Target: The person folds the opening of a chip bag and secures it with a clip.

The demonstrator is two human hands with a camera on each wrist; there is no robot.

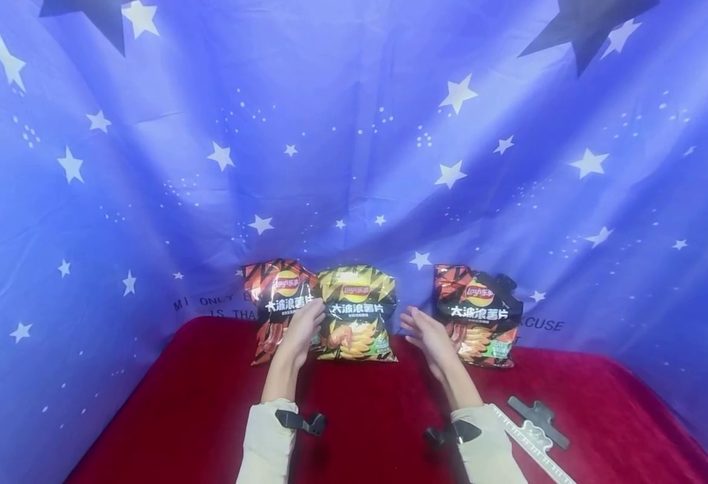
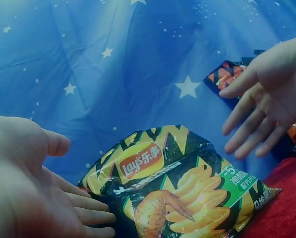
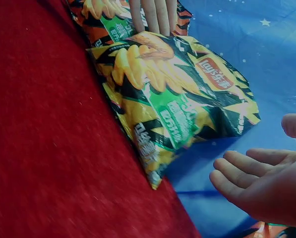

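A yellow-and-black bag of potato chips point(image 1: 358, 323) stands upright on the red cloth, leaning back against the blue backdrop. My left hand point(image 1: 302, 331), fingers extended, is at its left side, in front of a red-and-black chip bag point(image 1: 267, 286). In the right wrist view, the left fingertips point(image 3: 155, 17) slip in at the seam between those two bags; contact is hard to tell. To the right of the yellow bag, my right hand point(image 1: 432, 336) hovers with fingers spread and palm turned inward, apart from it. Behind that hand stands another red-and-black chip bag point(image 1: 483, 319).
A black clip point(image 1: 503, 284) is at the top of the right-hand bag. On the red cloth point(image 1: 366, 417), near the right sleeve, lie a white ruler point(image 1: 541, 454) and another dark clip point(image 1: 538, 420). A star-printed blue curtain point(image 1: 354, 168) hangs behind and along both sides.
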